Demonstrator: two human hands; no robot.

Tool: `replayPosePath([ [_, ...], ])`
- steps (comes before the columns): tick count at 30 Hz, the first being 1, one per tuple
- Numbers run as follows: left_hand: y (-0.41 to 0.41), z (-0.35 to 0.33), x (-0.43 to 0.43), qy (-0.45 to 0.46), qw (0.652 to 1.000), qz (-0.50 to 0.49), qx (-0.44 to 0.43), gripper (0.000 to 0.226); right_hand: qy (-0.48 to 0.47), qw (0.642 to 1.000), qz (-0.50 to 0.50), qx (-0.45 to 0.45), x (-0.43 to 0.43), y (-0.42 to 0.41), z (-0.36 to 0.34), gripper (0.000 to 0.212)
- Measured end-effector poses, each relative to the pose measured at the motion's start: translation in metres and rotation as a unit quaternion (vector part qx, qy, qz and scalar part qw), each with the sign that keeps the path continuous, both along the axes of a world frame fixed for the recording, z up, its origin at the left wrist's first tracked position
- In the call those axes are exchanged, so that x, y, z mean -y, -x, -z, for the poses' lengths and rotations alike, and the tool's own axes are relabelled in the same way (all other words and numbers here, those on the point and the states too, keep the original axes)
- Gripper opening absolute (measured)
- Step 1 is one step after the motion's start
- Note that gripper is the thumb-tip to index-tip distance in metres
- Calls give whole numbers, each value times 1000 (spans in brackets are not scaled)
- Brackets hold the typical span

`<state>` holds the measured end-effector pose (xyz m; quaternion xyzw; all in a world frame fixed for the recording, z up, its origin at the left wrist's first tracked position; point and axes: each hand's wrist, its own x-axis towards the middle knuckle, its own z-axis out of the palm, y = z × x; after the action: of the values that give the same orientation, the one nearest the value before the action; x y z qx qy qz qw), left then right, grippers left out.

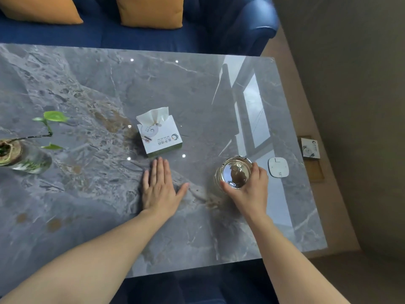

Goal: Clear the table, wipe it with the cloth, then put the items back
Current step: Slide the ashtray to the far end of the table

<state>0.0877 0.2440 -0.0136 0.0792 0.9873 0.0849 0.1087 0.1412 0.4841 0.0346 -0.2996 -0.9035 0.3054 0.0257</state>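
Note:
A grey marble table (87, 84) fills the view. My right hand (249, 189) grips a clear glass ashtray (235, 172) by its rim, near the table's right side. Flat on the table, fingers spread and empty, lies my left hand (160, 189), just below a white tissue box (160, 133) with a tissue sticking up. At the left edge stands a glass vase with a green plant (24, 154). Right of the ashtray lies a small white square device (278, 167). No cloth is in view.
A blue sofa (153, 38) with two orange cushions (151, 12) runs along the table's far side. Off the right edge, lower down, a second white box (310, 148) rests on a brown surface (315, 172). Blue seating shows below the near edge.

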Motion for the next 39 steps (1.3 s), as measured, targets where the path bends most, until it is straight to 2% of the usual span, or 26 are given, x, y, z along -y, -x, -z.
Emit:
replayPosePath([
  [7, -1, 6, -4, 25, 999, -1, -29, 97, -1, 1000, -6, -2, -14, 35, 8, 119],
  [25, 2, 5, -5, 40, 999, 0, -9, 98, -7, 1000, -3, 14, -19, 57, 19, 121],
  [32, 2, 6, -4, 42, 999, 1, -6, 99, -78, 995, -21, 58, -14, 50, 14, 124],
  [36, 3, 4, -4, 42, 999, 2, 8, 98, -141, 988, -52, 48, -3, 30, 8, 112],
  [39, 6, -2, -4, 30, 998, 5, 54, 99, -185, 977, -98, 45, 13, 16, 3, 105],
])
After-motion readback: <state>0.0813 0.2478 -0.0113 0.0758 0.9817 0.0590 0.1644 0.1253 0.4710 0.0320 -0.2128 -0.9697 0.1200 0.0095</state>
